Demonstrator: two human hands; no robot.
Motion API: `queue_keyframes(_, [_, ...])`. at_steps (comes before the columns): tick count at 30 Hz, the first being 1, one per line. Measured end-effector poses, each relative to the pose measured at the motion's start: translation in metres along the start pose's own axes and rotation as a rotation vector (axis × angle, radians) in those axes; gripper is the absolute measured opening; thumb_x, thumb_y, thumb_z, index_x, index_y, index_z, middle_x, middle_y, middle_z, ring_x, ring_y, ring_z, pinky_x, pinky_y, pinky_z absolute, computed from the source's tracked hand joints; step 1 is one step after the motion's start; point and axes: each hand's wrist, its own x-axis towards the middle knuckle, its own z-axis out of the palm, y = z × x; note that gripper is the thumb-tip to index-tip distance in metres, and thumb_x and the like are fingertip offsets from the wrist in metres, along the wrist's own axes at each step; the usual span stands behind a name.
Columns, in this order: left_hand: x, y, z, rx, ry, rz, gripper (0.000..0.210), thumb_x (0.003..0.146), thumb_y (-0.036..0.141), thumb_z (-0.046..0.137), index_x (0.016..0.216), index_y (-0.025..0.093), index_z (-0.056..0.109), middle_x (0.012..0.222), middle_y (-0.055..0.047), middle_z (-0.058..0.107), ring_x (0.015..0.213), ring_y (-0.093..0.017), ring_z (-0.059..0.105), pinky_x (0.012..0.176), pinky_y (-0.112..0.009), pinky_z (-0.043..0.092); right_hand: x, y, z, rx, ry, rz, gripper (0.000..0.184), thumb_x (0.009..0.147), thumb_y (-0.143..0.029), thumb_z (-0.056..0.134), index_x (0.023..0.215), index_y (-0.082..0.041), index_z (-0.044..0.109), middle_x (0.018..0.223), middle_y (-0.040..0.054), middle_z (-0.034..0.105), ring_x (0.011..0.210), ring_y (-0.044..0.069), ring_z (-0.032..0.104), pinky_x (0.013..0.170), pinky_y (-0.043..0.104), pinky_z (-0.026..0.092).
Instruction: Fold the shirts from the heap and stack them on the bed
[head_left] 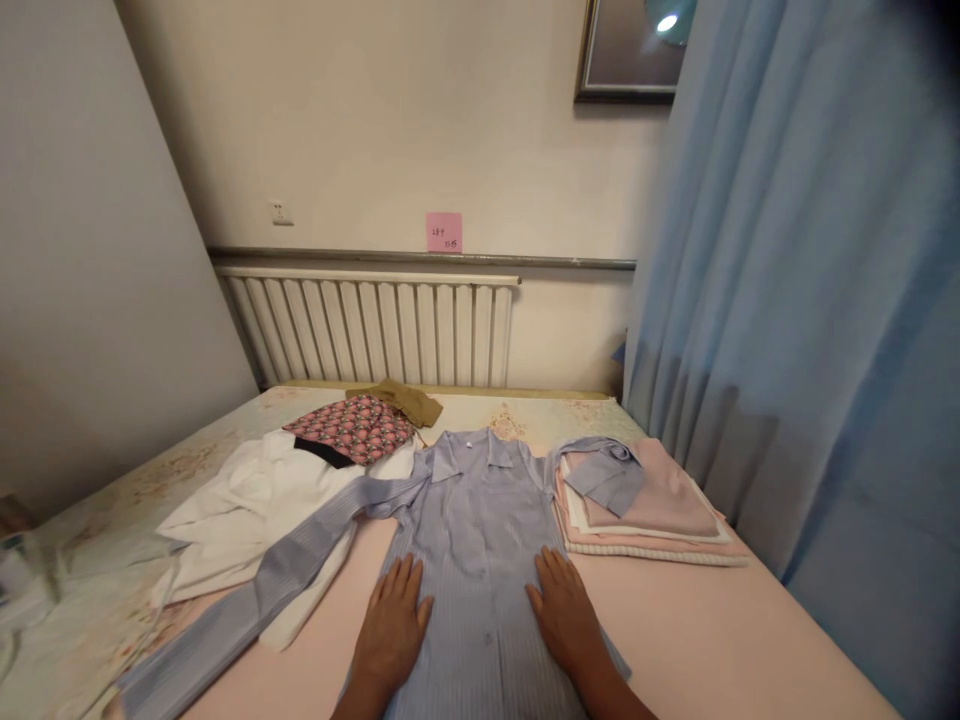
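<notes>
A blue striped button-up shirt (480,540) lies spread face up, its collar toward the wall. My left hand (394,615) rests flat on the left side of its body, fingers stretched out. On the right side of the body lies my right hand (562,605), also flat with fingers extended. The shirt's left-side sleeve (300,565) runs out toward the near left corner, over some white clothing (255,490). The other sleeve (611,470) is bunched on top of a folded stack of pink and white clothes (660,500).
A pink patterned garment with a black band (360,430) and an olive cloth (397,400) lie at the back left. Beneath everything is a pink sheet (697,620) on a bed. A radiator (375,325) stands behind; a blue curtain (757,300) hangs along the right.
</notes>
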Motion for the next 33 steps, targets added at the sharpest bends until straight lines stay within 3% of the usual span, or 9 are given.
queue_keyframes(17, [-0.0011,-0.0010,0.0023,-0.038,0.018,-0.001,0.058,0.093,0.048,0.031,0.140,0.015,0.041,0.146,-0.011,0.040,0.138,-0.027,0.030,0.112,-0.045,0.026,-0.0005,0.0037,0.0075,-0.022,0.023,-0.015,0.055,0.094,-0.044,0.034,0.136,-0.012,0.048,0.145,0.0116,0.041,0.136,0.027,0.033,0.113,0.042,0.020])
queue_keyframes(33, [-0.0021,0.0039,-0.0068,-0.018,-0.020,-0.014,0.057,0.093,0.045,0.032,0.140,0.015,0.041,0.146,-0.010,0.040,0.137,-0.027,0.031,0.111,-0.046,0.027,-0.0009,0.0003,-0.0014,-0.017,-0.005,-0.014,0.054,0.094,-0.044,0.035,0.135,-0.011,0.050,0.144,0.0119,0.042,0.136,0.028,0.033,0.113,0.043,0.022])
